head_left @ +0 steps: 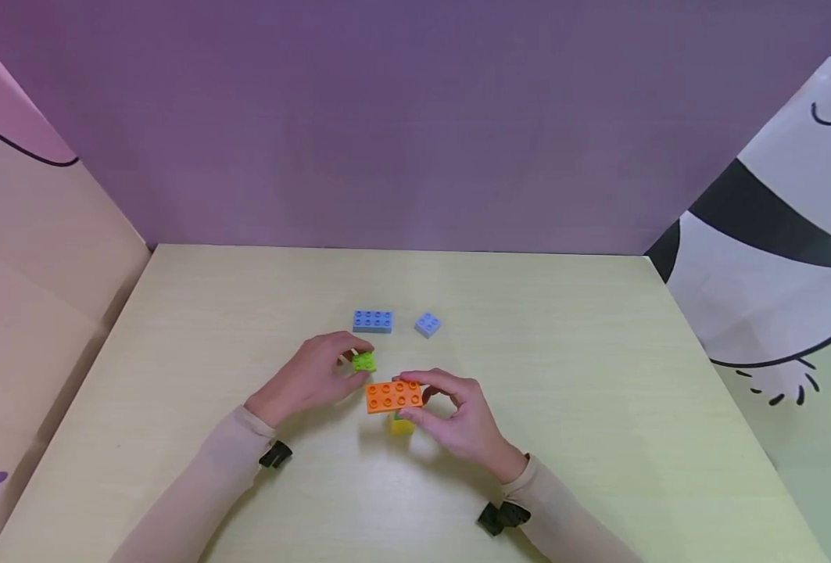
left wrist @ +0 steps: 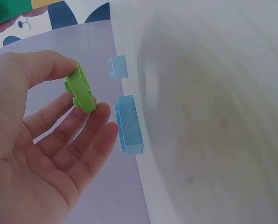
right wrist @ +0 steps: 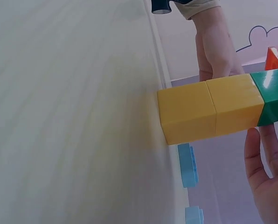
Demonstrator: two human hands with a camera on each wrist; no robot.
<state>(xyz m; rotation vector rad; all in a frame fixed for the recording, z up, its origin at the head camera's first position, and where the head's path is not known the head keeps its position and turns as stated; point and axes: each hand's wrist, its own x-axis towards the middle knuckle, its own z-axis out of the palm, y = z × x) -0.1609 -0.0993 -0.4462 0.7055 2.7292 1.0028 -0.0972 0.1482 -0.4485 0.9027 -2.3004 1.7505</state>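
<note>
Between thumb and fingertips, my left hand (head_left: 309, 374) pinches a small lime-green toy brick (head_left: 363, 362); its studs show in the left wrist view. My right hand (head_left: 460, 414) grips a stack of bricks at its upper end. An orange eight-stud brick (head_left: 392, 397) tops that stack. Beneath it come a dark green brick (right wrist: 272, 94) and two yellow bricks (right wrist: 188, 113), clearest in the right wrist view. From the head, the orange brick covers most of the lower ones. The lime brick is apart from the stack, just beyond its left end.
On the pale table (head_left: 563, 336), past the hands, lie a long blue brick (head_left: 372, 321) and a smaller square blue brick (head_left: 428, 324). A purple wall (head_left: 401, 125) borders the far edge, with printed panels left and right.
</note>
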